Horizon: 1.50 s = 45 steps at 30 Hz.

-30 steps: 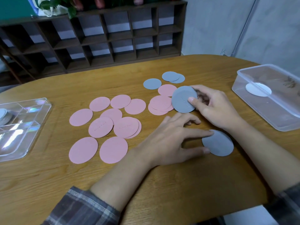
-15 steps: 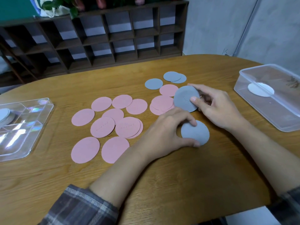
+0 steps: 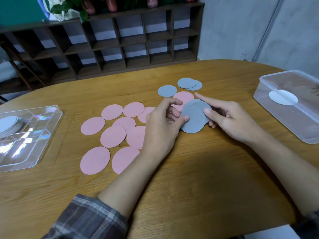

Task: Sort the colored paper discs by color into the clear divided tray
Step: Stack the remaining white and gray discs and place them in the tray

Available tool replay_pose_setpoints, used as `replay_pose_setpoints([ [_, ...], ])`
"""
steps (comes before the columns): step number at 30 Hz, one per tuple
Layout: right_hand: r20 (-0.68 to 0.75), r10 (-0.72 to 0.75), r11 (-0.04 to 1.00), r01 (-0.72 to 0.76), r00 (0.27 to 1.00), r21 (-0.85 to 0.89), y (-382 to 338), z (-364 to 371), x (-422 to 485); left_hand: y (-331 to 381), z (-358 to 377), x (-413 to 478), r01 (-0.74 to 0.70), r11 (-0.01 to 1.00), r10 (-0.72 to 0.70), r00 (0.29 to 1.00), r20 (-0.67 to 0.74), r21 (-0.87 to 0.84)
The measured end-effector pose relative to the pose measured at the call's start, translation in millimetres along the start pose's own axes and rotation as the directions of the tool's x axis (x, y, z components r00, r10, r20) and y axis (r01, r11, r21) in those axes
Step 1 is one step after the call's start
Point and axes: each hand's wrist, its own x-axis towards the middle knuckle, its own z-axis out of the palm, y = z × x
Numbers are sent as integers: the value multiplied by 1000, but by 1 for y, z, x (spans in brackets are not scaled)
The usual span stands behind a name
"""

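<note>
your left hand (image 3: 160, 125) and right hand (image 3: 229, 118) meet over the worktop (image 3: 189, 178), each pinching the small stack of grey discs (image 3: 194, 118) between thumb and curled fingers; your right forefinger sticks out straight. pink discs (image 3: 113, 136) lie spread just left of them. the clear divided tray (image 3: 43, 144) sits at the far left, more grey ones in one compartment.

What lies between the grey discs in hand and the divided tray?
From the grey discs: the left hand, then the spread of pink discs, then bare table up to the tray. Head view.
</note>
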Motion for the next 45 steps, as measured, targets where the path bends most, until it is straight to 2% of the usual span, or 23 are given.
replay_pose_setpoints([
  [6, 32, 1, 999, -2, 999, 34, 0, 1, 0, -3, 3, 0, -64, 986, 73, 995, -60, 151],
  [11, 47, -38, 999, 38, 998, 2, -6, 5, -3, -6, 4, 1, -93, 972, 111, 991, -70, 214],
  [16, 66, -59, 971, 73, 996, -229, -13, 8, -6, -7, 1, 2, -160, 951, 184, 980, -69, 263],
  [22, 94, -26, 927, 59, 995, -370, -17, 16, -6, -14, 7, 0, -216, 890, 234, 972, 3, 402],
  [29, -11, -131, 943, 121, 991, -311, -14, 11, -8, -10, 7, -3, -279, 763, 311, 949, 46, 583],
  [36, -168, -54, 978, 19, 984, -205, -3, -4, -2, -16, -6, 34, -172, 837, 148, 985, 87, 520],
  [41, -218, -6, 977, -40, 976, -207, 4, -8, 1, -25, -12, 88, -118, 783, 21, 986, 164, 611],
  [45, -239, 11, 977, -62, 971, -205, 4, -8, 1, -36, -15, 115, -93, 750, -123, 953, 276, 655],
])
